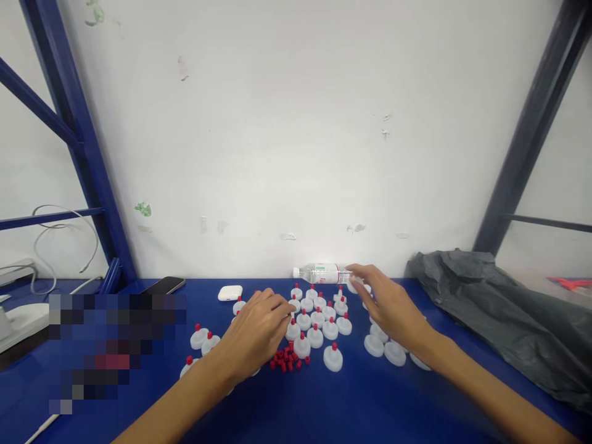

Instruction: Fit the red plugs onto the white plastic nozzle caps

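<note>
My left hand (263, 327) is over the left part of a cluster of translucent white spouted lids (317, 317) topped with small red caps. Its fingers are bent together, and whatever they pinch is hidden. A heap of loose red caps (284, 359) lies just to its right. At the back right, my right hand (386, 302) has thumb and fingers closed around a white lid (352, 285). Under its wrist and forearm sit several white lids (374, 345) on which no red caps show. One red-capped lid (333, 357) stands apart at the front.
A clear plastic bottle (324, 273) lies on its side by the wall. A white earbud case (230, 293) and a phone (164, 285) rest at the back left of the blue table (324, 407). Dark grey plastic sheeting (490, 314) covers the right side. Blue frame posts (78, 135) rise at left.
</note>
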Action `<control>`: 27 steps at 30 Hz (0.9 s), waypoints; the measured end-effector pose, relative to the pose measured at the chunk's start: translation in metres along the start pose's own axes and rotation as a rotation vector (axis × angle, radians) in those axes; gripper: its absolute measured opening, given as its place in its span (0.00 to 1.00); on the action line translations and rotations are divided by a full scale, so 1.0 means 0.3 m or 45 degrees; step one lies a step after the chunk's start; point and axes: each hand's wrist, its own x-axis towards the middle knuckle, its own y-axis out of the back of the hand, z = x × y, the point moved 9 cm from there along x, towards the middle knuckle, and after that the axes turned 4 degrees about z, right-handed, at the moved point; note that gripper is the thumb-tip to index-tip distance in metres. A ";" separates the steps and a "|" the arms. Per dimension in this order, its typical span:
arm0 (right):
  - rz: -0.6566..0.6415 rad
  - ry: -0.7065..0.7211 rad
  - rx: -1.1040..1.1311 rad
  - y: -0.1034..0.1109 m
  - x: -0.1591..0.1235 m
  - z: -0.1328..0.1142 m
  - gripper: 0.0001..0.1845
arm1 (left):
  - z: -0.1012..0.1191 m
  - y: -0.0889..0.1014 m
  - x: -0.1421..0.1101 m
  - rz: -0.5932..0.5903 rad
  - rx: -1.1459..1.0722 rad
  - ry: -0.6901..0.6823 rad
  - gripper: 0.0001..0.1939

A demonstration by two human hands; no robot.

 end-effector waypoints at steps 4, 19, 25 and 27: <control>0.033 0.307 0.086 -0.001 -0.020 -0.112 0.13 | 0.009 0.014 -0.003 0.091 -0.060 -0.044 0.12; -0.110 0.482 0.194 -0.043 -0.080 -0.251 0.17 | 0.060 0.025 -0.021 0.311 -0.708 0.188 0.09; -0.053 0.525 0.277 -0.027 -0.096 -0.283 0.15 | 0.066 0.006 -0.022 0.252 -0.883 0.237 0.09; 0.021 0.563 0.297 -0.008 -0.097 -0.292 0.15 | 0.056 -0.009 -0.024 0.185 -0.997 0.358 0.08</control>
